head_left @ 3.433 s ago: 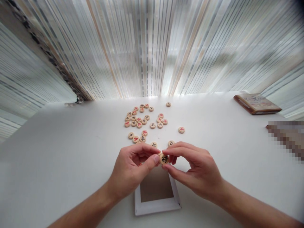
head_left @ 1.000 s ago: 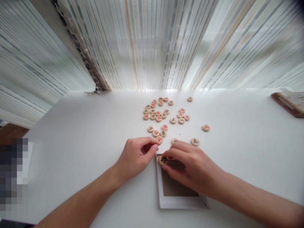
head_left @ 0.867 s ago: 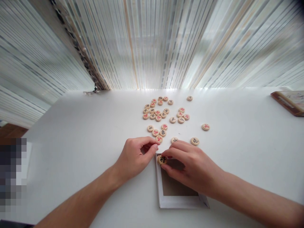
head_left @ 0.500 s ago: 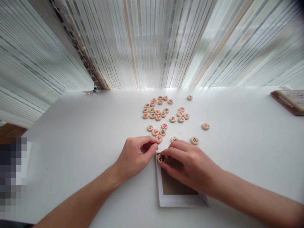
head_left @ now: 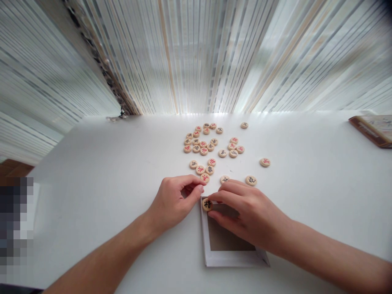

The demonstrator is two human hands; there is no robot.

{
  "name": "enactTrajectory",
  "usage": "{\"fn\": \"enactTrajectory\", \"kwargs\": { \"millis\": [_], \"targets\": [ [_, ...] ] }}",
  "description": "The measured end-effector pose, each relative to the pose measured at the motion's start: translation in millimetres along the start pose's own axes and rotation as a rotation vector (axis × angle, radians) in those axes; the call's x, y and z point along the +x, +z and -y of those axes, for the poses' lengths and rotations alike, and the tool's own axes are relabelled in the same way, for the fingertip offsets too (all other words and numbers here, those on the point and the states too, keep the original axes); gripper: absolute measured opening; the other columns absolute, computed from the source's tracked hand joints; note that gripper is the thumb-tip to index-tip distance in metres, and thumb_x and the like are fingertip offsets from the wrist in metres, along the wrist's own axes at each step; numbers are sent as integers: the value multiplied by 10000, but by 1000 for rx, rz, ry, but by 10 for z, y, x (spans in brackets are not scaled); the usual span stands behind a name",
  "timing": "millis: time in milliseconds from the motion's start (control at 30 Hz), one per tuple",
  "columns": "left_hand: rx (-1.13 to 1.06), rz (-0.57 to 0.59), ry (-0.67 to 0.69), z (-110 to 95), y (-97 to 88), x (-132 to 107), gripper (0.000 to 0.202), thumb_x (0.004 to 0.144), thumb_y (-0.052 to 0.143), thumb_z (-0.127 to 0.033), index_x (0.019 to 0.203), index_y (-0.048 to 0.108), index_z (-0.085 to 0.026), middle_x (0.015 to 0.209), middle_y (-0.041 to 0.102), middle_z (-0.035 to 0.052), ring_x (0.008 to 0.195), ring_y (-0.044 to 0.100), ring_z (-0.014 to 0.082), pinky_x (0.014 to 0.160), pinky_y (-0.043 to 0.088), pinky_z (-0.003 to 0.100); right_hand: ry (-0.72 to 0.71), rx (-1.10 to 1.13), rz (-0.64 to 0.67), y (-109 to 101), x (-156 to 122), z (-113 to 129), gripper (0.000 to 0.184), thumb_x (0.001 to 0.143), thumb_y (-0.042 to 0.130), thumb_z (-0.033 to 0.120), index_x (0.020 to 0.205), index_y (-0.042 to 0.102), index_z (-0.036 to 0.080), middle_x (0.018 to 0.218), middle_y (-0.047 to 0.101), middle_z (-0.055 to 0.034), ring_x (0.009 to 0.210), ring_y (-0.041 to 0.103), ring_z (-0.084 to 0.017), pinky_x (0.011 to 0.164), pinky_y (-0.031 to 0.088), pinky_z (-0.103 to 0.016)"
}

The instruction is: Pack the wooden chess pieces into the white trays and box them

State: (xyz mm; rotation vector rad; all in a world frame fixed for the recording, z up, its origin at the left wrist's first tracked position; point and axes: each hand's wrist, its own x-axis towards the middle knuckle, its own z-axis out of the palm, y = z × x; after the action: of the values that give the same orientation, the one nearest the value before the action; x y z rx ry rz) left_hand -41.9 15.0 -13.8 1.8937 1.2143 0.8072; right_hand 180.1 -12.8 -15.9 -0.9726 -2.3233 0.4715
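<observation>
My right hand (head_left: 245, 212) pinches a round wooden game piece (head_left: 207, 204) with a black character, holding it at the far left corner of a shallow white box (head_left: 207, 245) with a brown floor. My left hand (head_left: 176, 202) rests curled on the white table (head_left: 107, 175) just left of that corner, thumb against fingertips; something reddish shows inside the fingers but I cannot make it out. Several more wooden pieces (head_left: 211, 145) with red or black characters lie scattered beyond both hands.
A brown flat box (head_left: 372, 130) lies at the table's far right edge. Striped curtains (head_left: 196, 57) hang behind the table. A pixelated patch (head_left: 15, 224) sits at the left, beyond the table's edge.
Since 3.4 s ago both hands came down from holding the piece together above the box; my right hand lowered it to the box's corner, and my left hand let go of it.
</observation>
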Motion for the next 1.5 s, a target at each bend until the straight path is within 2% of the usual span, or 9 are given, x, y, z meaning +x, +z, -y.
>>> {"fn": "enactTrajectory", "kwargs": {
  "millis": [567, 1200, 1500],
  "targets": [
    [15, 3, -5, 3, -9, -13, 145, 956, 685, -214, 976, 828, -200, 915, 860, 23, 822, 801, 195, 705, 600, 251, -14, -34, -12, 33, 7, -17, 183, 1025, 605, 176, 896, 736, 172, 770, 649, -51, 683, 568, -183, 615, 440, -290],
    [19, 9, 4, 9, -6, -7, 147, 959, 688, -206, 999, 829, -202, 909, 855, 14, 813, 794, 183, 704, 593, 240, -13, -38, 5, -2, -6, -6, 177, 1012, 615, 176, 893, 746, 177, 758, 651, -46, 664, 559, -175, 611, 437, -285],
    [24, 10, 0, 14, -14, -10, 150, 962, 685, -208, 1002, 830, -205, 914, 857, 10, 825, 798, 179, 717, 593, 237, -28, -32, 18, 13, -5, 16, 159, 966, 653, 127, 896, 795, 136, 748, 672, -66, 674, 592, -201, 605, 454, -306]
  ]
}}
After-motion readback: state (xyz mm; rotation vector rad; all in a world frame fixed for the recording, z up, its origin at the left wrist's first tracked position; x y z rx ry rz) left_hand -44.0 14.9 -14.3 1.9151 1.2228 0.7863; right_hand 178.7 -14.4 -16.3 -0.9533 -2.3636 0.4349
